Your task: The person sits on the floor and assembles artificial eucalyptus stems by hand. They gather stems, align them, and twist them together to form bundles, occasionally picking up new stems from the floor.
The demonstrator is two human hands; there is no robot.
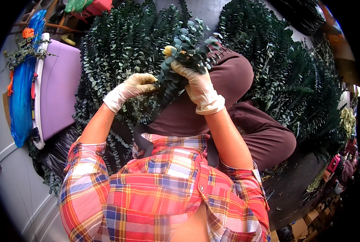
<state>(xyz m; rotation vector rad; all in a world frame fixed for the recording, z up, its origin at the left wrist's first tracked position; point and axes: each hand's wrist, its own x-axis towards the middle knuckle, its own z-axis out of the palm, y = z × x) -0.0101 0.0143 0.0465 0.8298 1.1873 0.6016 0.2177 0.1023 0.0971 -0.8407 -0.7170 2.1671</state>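
In my right hand, gloved in pale latex, I grip a bunch of eucalyptus sprigs with round blue-green leaves, raised over my bent leg. Something yellow shows by the fingertips of that hand; whether it is a finger cover I cannot tell. My left hand, gloved alike, is pinched at the left edge of the lower leaves, its fingertips on a small eucalyptus sprig. The bunch's stems are mostly hidden by leaves and fingers.
Large heaps of eucalyptus branches lie ahead and to the right. At left stand a lilac plastic tub and a blue plastic-wrapped bundle. A black plastic bag is by my left elbow; dried stems lie at far right.
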